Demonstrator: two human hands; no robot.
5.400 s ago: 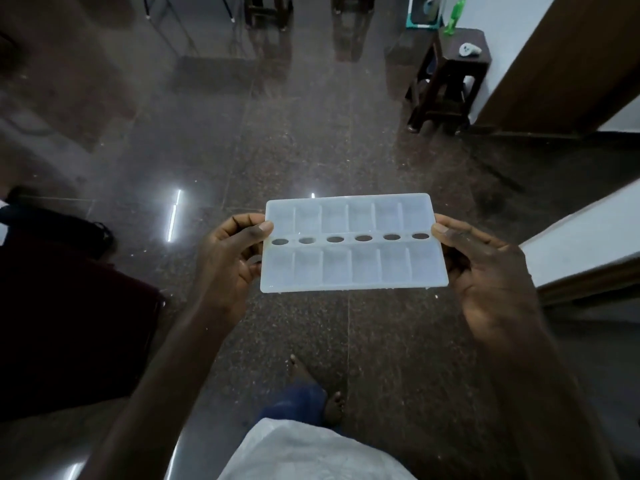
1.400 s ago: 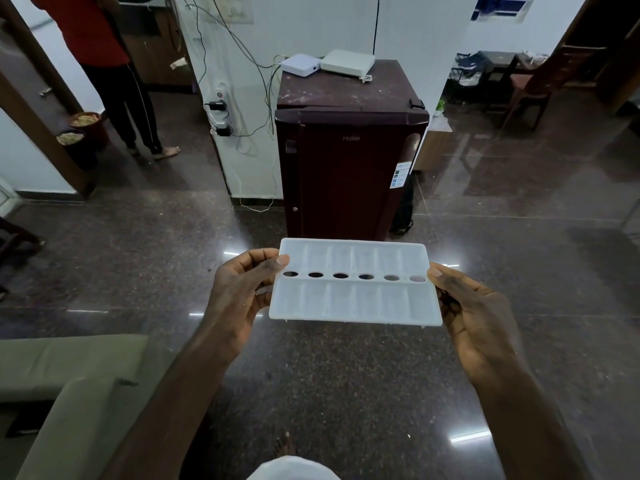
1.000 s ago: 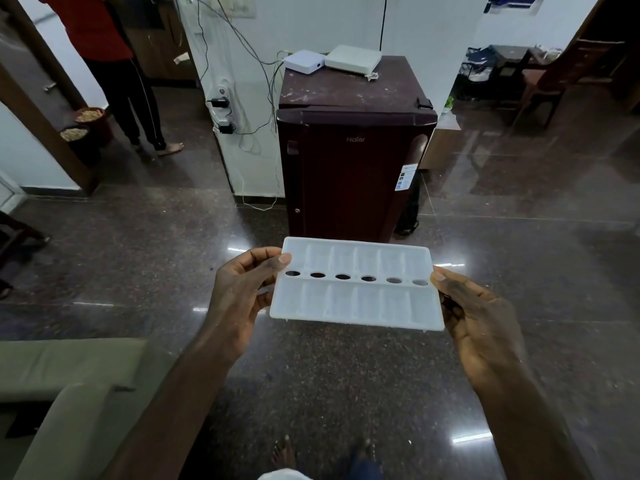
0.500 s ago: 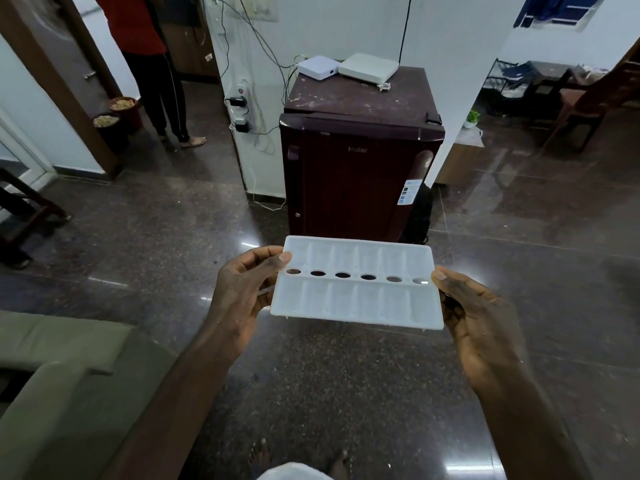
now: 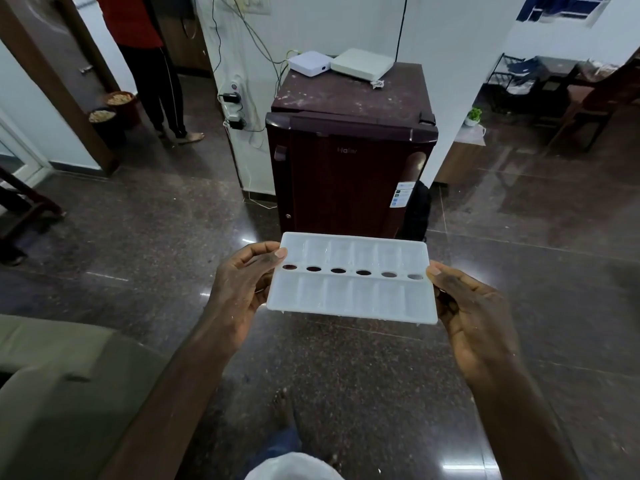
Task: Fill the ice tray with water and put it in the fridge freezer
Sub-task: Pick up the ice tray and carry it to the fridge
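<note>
Judge the ice tray [image 5: 349, 296] light, fairly stiff, spill-prone; keep level. The left hand [image 5: 239, 287] pinches its 9 o'clock end, the right hand [image 5: 474, 317] its 3 o'clock end.

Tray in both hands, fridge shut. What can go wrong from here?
1. The fridge door is shut; the left hand and right hand each hold one short end of the ice tray. Freeing a hand leaves a one-ended grip, so the tray may tip and spill.
2. Any spill would hit the glossy floor by a bare foot: likely slippery.
3. Plugs and cables hang beside the fridge: keep water off.
</note>
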